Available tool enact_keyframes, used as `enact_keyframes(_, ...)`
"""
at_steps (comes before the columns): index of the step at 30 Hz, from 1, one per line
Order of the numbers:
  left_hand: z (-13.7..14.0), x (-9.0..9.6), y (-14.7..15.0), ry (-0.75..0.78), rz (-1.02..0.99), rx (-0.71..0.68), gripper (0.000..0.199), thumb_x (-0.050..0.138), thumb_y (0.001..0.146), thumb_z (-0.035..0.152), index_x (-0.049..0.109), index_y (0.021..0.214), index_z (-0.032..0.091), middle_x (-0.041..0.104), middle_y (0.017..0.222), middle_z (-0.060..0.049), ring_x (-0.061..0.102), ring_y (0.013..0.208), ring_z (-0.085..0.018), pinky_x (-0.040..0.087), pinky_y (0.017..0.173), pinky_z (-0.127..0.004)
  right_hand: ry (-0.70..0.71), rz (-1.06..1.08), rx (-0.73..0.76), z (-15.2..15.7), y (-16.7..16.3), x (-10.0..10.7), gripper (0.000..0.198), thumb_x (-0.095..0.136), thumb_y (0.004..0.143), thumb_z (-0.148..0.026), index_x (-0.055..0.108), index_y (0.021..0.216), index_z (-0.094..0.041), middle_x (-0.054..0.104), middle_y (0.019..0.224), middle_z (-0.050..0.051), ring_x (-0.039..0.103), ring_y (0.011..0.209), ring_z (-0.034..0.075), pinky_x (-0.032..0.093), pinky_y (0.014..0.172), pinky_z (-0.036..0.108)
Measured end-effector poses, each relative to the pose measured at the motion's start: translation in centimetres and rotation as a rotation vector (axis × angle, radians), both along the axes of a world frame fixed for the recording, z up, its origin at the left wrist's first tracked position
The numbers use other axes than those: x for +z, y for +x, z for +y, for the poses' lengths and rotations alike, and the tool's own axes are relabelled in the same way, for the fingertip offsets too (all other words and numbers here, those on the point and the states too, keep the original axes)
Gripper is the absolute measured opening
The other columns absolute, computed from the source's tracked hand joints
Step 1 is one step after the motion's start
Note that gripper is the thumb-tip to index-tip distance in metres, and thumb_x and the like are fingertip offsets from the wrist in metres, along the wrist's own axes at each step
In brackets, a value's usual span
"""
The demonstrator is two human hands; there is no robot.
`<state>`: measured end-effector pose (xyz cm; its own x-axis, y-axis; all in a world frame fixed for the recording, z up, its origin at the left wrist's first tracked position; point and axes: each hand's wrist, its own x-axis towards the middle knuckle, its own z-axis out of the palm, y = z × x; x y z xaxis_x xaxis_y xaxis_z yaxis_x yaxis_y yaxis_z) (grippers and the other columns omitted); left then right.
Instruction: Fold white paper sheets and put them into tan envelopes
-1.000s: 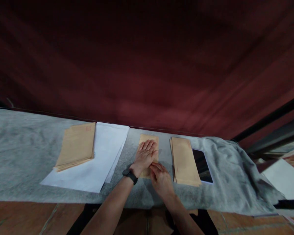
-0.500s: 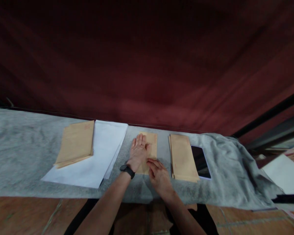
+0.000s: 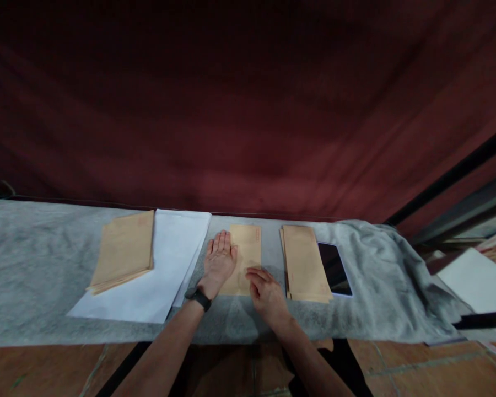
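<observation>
A tan envelope with small red print lies flat on the grey cloth in front of me. My left hand, a dark watch on its wrist, is laid flat along the envelope's left edge, palm down and fingers stretched out. Over the lower right part of the same envelope is my right hand; its fingers are loosely bent, with the thumb a little apart and no object visible between them. Right of that hand is a stack of tan envelopes.
At the left, another pile of tan envelopes lies partly on white paper sheets. A phone sits beside the right stack. Grey cloth covers the narrow surface, and a dark red curtain hangs behind it.
My left hand has slid left from the envelope's middle to its left edge, uncovering more of it. My right hand stays at the lower right. The view has shifted slightly.
</observation>
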<state>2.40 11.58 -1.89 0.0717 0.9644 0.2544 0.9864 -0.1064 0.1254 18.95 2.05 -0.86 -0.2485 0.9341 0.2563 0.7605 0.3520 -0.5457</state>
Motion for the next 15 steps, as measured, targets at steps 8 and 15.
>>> enact_keyframes(8,-3.5,0.9,0.6,0.023,-0.035,-0.219,0.057,0.027,0.101,0.032,0.035,0.15,0.005,0.035,0.158,-0.017,0.028,0.149,-0.025,0.022,0.122,-0.043,0.032,0.077,-0.111,1.2,0.8,0.3,0.041,0.039,0.096,-0.019,0.065,0.127,-0.022,0.067,0.128,0.007,0.062,0.12,0.02,0.049,0.106,0.035)
enact_keyframes(15,-6.4,0.5,0.8,-0.066,0.0,-0.418,0.056,0.03,0.1,0.029,0.034,0.152,0.008,0.035,0.159,-0.014,0.023,0.15,-0.024,0.02,0.123,-0.045,0.052,-0.02,-0.14,2.1,-0.2,-0.2,0.051,0.023,0.105,-0.035,0.051,0.144,-0.017,0.052,0.148,0.01,0.043,0.141,0.024,0.034,0.117,0.048)
